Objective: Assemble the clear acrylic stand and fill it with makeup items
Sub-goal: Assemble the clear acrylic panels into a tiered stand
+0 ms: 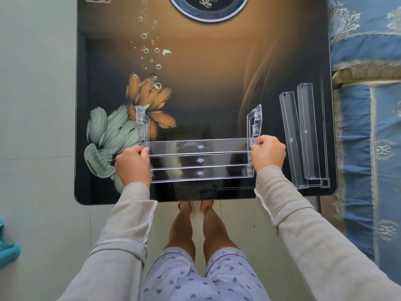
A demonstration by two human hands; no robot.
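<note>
A partly built clear acrylic stand [200, 160] stands near the front edge of the dark glass table [206, 83]. Three clear shelf strips run between its two upright side panels. My left hand [132, 165] grips the left side panel [142, 124] at its lower end. My right hand [268, 154] grips the right side panel [254, 122] the same way. Two loose clear shelf strips [300, 135] lie side by side on the table to the right of my right hand. No makeup items are in view.
The table top bears a flower and bubble print and a round dark inset [208, 7] at its far edge. A bed with a blue patterned cover [368, 105] runs along the table's right side. Pale tiled floor lies to the left, with a teal object [8, 250] at the frame's edge.
</note>
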